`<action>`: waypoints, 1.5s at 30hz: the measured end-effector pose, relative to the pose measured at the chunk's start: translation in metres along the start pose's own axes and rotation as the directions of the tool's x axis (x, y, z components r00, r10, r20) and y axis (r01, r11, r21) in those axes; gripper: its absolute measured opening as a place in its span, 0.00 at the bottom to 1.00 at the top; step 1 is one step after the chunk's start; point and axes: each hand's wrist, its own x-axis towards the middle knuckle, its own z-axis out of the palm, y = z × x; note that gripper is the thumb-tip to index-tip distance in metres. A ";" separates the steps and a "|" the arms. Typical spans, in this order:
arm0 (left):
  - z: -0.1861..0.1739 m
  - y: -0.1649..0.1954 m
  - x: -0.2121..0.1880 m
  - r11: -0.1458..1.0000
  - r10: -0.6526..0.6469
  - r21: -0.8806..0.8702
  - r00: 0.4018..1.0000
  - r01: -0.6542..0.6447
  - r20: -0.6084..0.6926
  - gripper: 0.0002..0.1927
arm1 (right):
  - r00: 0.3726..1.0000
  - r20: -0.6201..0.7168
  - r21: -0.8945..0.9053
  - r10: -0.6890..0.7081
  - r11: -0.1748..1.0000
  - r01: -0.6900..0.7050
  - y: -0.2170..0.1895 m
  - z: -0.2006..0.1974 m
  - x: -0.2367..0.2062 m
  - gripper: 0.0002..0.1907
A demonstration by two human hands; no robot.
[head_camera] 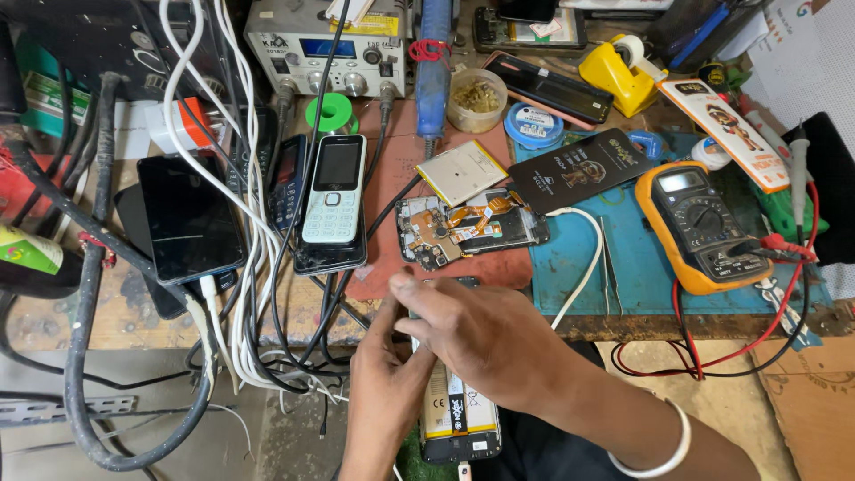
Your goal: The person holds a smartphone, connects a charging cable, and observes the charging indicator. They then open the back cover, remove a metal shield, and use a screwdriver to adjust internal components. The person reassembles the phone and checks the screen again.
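Both my hands meet at the bench's front edge over an opened smartphone point(459, 419), its back removed so the black battery with a white label shows. My left hand point(385, 379) grips the phone's left side from below. My right hand point(481, 334), a white bangle on its wrist, covers the phone's top end with fingers curled onto it. The top part of the phone is hidden under my fingers. Just beyond them, on a reddish mat point(392, 169), lies a dismantled phone frame point(470, 227) with orange flex cables and a loose silver battery point(461, 171).
A white keypad phone point(332, 191) rests on a black phone; a dark smartphone point(189, 218) is plugged in at left among white and black cables point(236, 267). An orange multimeter point(704, 227) with red leads, tweezers point(610, 263), a blue mat point(579, 258), a soldering station point(325, 44) and a yellow tape dispenser point(623, 76) crowd the bench.
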 end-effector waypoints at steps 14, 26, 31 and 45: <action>-0.001 0.003 0.001 1.000 0.006 0.023 0.999 -0.006 -0.034 0.38 | 1.000 0.016 0.121 -0.013 0.993 0.011 0.005 0.007 -0.013 0.36; 0.001 0.027 -0.006 0.975 0.032 -0.219 0.999 -0.023 0.040 0.41 | 0.608 -0.531 0.596 0.590 0.770 -0.227 0.165 -0.080 -0.007 0.35; 0.001 0.035 -0.002 0.975 -0.047 -0.216 0.998 0.057 0.051 0.43 | 0.616 -0.641 0.229 0.458 0.880 -0.416 0.260 -0.089 0.001 0.28; 0.006 0.032 0.023 0.983 -0.022 -0.182 0.999 0.028 0.033 0.43 | 0.672 -0.619 -0.005 0.407 0.853 -0.522 0.335 -0.059 -0.018 0.21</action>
